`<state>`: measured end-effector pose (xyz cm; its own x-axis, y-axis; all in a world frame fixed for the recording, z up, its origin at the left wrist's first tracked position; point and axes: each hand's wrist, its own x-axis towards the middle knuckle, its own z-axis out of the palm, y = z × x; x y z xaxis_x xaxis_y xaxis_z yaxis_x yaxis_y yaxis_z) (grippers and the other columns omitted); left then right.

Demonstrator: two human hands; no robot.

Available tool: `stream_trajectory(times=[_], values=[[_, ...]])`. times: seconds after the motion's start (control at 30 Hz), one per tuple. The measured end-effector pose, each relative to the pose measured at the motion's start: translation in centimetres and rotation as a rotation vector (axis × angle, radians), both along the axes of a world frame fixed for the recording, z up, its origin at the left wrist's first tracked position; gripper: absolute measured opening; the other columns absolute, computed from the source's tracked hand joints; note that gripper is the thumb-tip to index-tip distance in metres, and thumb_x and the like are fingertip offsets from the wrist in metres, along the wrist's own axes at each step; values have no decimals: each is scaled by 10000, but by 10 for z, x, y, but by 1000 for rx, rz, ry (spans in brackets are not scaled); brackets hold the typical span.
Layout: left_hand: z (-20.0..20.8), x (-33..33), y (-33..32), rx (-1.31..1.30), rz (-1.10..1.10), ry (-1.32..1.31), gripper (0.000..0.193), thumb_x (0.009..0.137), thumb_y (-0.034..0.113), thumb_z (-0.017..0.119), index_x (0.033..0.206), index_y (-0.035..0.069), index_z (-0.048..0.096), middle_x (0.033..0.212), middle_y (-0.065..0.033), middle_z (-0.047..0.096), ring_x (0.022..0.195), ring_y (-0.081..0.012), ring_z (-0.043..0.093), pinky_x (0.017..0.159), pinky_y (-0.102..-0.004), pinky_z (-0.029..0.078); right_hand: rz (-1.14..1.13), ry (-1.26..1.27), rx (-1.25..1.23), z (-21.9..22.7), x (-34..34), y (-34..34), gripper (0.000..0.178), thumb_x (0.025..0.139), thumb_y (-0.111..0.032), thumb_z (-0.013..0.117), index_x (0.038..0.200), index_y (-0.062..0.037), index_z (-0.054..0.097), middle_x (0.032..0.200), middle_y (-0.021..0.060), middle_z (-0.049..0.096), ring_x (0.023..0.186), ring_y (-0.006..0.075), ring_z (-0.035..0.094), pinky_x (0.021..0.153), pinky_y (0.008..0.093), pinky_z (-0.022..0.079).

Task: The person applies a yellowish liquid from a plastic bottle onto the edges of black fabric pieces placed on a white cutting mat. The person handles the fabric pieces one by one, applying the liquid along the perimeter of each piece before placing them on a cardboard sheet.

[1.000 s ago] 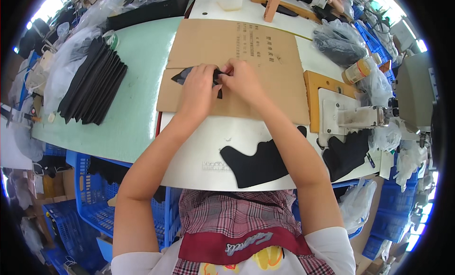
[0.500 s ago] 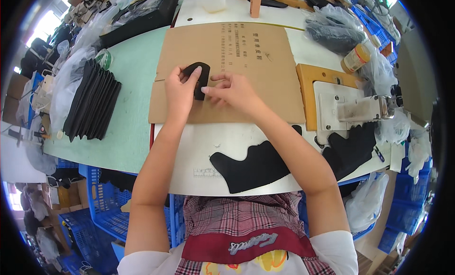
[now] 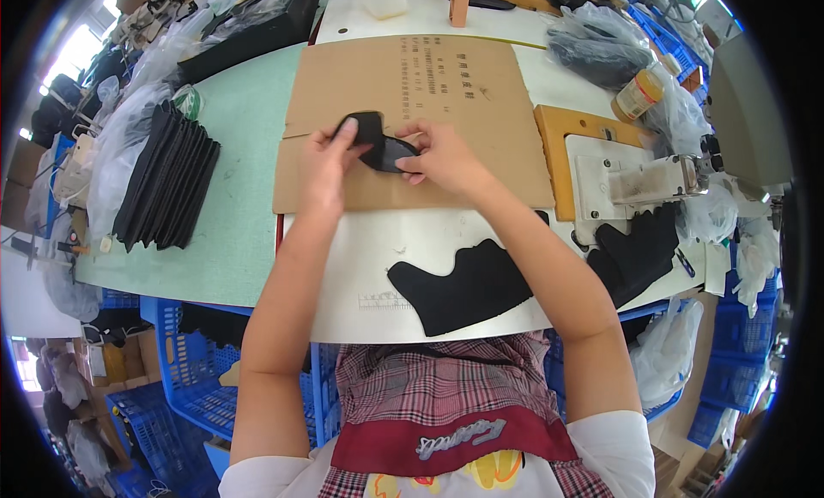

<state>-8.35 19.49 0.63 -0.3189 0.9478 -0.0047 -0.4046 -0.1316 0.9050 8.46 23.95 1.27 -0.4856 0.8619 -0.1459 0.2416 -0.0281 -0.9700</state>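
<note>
My left hand (image 3: 328, 163) pinches a small black fabric piece (image 3: 369, 127) between thumb and fingers, above a brown cardboard sheet (image 3: 489, 168). My right hand (image 3: 442, 159) grips its other end, where a dark grey, smoother face (image 3: 395, 153) shows. Whether this is one bent piece or two overlapping ones, I cannot tell. Nearer to me, a larger black cut piece (image 3: 463, 288) with a wavy edge lies flat on the white tabletop, partly under my right forearm. More black cut pieces (image 3: 635, 253) lie to its right.
At right stands a sewing machine (image 3: 657, 179) beside a wooden frame (image 3: 558, 168). A row of black folded pieces (image 3: 167, 181) stands on the green surface at left. A yellow-labelled jar (image 3: 637, 95) and bagged material (image 3: 596, 56) are at the far right. Blue crates (image 3: 193, 374) sit below.
The black piece was upright and mostly in my left hand. Now its lower end is turned out to the right, showing the grey face, with my right hand closed on it.
</note>
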Motion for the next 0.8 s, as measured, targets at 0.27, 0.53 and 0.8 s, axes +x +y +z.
stream_trajectory(times=[0.27,0.53,0.8], values=[[29,-67,-35,73,108,34,163,867,110,624,912,-16,532,943,-144,617,838,-197,636,778,-302,549,-39,-217,28,22,94,30,325,764,7,674,1057,48,542,820,101,625,632,120,605,556,227,497],[63,11,-76,45,-70,60,198,840,83,648,963,-26,539,945,-132,625,827,-190,643,748,-302,556,-302,-485,678,5,111,15,251,768,-78,681,991,-7,592,971,118,617,853,221,593,730,321,472],[68,48,-87,9,-190,29,212,822,56,655,989,-21,549,933,-127,638,779,-197,658,709,-306,566,-332,-458,1185,-10,113,11,263,827,-268,639,935,-27,632,1059,115,586,1000,279,532,885,358,413]])
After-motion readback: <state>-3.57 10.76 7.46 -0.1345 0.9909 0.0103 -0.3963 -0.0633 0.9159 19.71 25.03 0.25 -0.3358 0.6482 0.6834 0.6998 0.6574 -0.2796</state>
